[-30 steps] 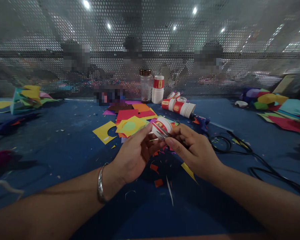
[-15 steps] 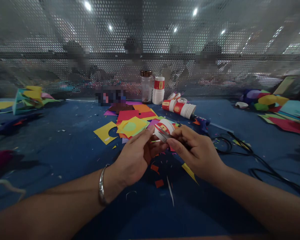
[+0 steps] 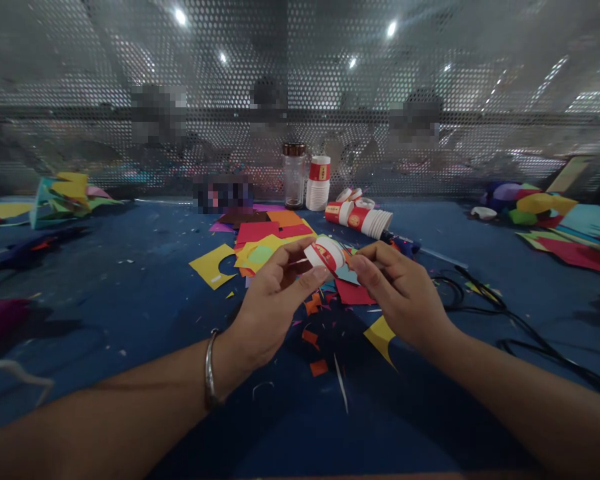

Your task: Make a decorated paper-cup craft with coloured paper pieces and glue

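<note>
One blue table [image 3: 150, 267] lies beneath two hands, the clock centred between them. The left hand [image 3: 267, 310] is at eight, the right hand [image 3: 405, 293] at four, its fingers drawn together; what they grip, I cannot tell. One lidded jar [image 3: 294, 180] stands at eleven, one upright cup stack [image 3: 319, 195] at twelve, probably to free space. Centrally, one paper cup [image 3: 326, 255] tilts, clamped by the left hand, likely for steadiness. At least three orange scraps [image 3: 319, 367] lie near six.
</note>
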`<state>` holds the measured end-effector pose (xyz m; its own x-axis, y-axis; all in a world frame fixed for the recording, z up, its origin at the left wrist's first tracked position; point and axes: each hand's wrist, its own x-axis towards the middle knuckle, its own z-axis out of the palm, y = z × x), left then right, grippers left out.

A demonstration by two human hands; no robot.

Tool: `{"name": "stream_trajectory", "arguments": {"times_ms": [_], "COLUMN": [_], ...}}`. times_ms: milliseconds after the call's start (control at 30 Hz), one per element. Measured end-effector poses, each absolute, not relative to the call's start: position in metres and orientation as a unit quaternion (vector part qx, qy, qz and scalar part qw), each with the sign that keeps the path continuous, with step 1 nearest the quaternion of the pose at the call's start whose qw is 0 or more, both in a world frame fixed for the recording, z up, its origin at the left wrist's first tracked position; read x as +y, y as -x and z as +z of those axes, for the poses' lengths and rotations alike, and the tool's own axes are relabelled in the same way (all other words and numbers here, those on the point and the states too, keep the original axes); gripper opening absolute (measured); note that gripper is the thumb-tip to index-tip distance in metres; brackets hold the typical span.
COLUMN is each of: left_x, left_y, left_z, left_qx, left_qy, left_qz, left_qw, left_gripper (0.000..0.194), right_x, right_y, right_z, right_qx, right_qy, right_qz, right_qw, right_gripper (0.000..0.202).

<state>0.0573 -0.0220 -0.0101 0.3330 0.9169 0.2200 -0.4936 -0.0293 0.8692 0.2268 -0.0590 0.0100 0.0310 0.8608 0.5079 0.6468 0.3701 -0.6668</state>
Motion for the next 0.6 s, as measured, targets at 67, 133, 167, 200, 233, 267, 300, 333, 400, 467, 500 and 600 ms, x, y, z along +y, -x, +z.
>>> {"name": "stream_trajectory", "arguments": {"times_ms": [67,133,167,200,233,267,300,333,400,467,500,600], "left_x": [-0.0202,-0.019,-0.0187,-0.0186,-0.0188,-0.0192,-0.0198,-0.0206,-0.0222,-0.0238,-0.0244,-0.0254], "left_y": [-0.0563,-0.0558,-0.0559,-0.0562,-0.0565,-0.0568,-0.0571,-0.0573,-0.0572,-0.0567,-0.0564,-0.0561], "left_z": [-0.0121,-0.0133,-0.0135,-0.0135,-0.0134,-0.0132,-0.013,-0.0128,-0.0126,-0.0128,-0.013,-0.0137], "left_qx": [0.22,0.223,0.225,0.226,0.229,0.233,0.237,0.24,0.235,0.223,0.219,0.229], "left_qy": [-0.515,-0.532,-0.538,-0.544,-0.55,-0.555,-0.558,-0.558,-0.552,-0.542,-0.538,-0.531], "left_qz": [0.536,0.534,0.533,0.532,0.531,0.531,0.531,0.531,0.535,0.539,0.541,0.546], "left_qw": [0.632,0.617,0.613,0.609,0.603,0.597,0.593,0.59,0.595,0.605,0.607,0.607], "left_gripper": [0.036,0.037,0.037,0.037,0.037,0.038,0.039,0.04,0.038,0.032,0.029,0.027], "right_x": [-0.0581,-0.0585,-0.0591,-0.0598,-0.0605,-0.061,-0.0615,-0.0617,-0.062,-0.0624,-0.0626,-0.0637], "right_y": [-0.226,-0.2249,-0.2244,-0.2239,-0.2234,-0.223,-0.2226,-0.2222,-0.2216,-0.2212,-0.2211,-0.2212], "right_z": [0.0091,0.0076,0.0068,0.0062,0.0057,0.0054,0.0054,0.0054,0.0059,0.0064,0.0066,0.0067], "right_qx": [-0.686,-0.69,-0.693,-0.696,-0.7,-0.703,-0.706,-0.71,-0.717,-0.724,-0.727,-0.733], "right_qy": [0.544,0.542,0.541,0.539,0.537,0.535,0.532,0.528,0.523,0.517,0.515,0.511], "right_qz": [0.138,0.159,0.167,0.174,0.179,0.182,0.184,0.185,0.18,0.168,0.161,0.151], "right_qw": [0.462,0.452,0.446,0.44,0.435,0.432,0.429,0.427,0.424,0.424,0.424,0.423], "right_gripper": [0.028,0.028,0.028,0.028,0.028,0.027,0.027,0.027,0.026,0.025,0.025,0.024]}}
